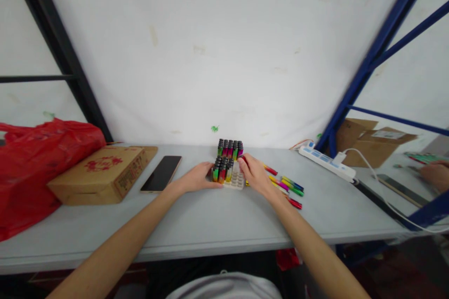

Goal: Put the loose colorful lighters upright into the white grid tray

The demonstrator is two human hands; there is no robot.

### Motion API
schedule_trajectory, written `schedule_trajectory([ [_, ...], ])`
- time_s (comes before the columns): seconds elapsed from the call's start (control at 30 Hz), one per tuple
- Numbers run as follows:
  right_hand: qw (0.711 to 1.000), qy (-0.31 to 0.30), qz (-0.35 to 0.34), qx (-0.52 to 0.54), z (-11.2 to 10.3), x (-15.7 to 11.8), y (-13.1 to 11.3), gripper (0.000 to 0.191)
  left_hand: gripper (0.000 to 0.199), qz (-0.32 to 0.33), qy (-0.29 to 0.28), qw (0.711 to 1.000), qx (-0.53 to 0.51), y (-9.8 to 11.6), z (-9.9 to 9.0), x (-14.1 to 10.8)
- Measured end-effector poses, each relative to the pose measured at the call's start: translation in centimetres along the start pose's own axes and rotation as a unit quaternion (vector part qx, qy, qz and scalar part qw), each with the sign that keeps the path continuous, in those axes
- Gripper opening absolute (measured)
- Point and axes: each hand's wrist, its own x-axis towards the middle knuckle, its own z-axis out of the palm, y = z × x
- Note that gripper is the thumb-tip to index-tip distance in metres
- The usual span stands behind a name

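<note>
A pale tray (237, 182) with small compartments stands mid-table, its left part filled with upright coloured lighters (222, 170). Behind it is another group of upright lighters (230, 148) with black tops. My left hand (199, 176) holds the tray's left side, thumb along the front edge. Over the tray's right part, my right hand (253, 171) has its fingers pinched round a lighter, of which only a dark and reddish end shows. Loose lighters (284, 185) in red, yellow, green and pink lie right of my right hand.
On the left are a black phone (162, 174), a cardboard box (101, 173) and a red plastic bag (42, 163). A white power strip (327, 162) lies at the right by a blue frame (365, 72). Beyond it, another person's hand (437, 175) shows.
</note>
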Motion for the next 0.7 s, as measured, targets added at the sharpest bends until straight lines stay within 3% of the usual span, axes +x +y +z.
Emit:
schedule_trajectory([
  [0.1, 0.997, -0.022, -0.046, -0.052, -0.8, -0.1, -0.5, 0.035, 0.071, -0.001, 0.003, 1.0, -0.001, -0.2, 0.1, 0.0],
  [0.27, 0.991, -0.109, -0.019, -0.069, -0.7, -0.4, -0.6, 0.04, 0.071, -0.006, 0.005, 1.0, -0.001, -0.3, 0.3, 0.0],
  [0.5, 0.994, -0.105, -0.024, -0.03, -0.3, -0.3, -0.2, 0.042, 0.07, 0.002, 0.007, 1.0, 0.0, -0.1, 0.1, 0.0],
  [0.7, 0.99, -0.135, -0.035, -0.035, 0.6, -0.5, 0.2, 0.036, 0.07, -0.004, -0.003, 1.0, -0.003, 0.1, 0.0, 0.0],
])
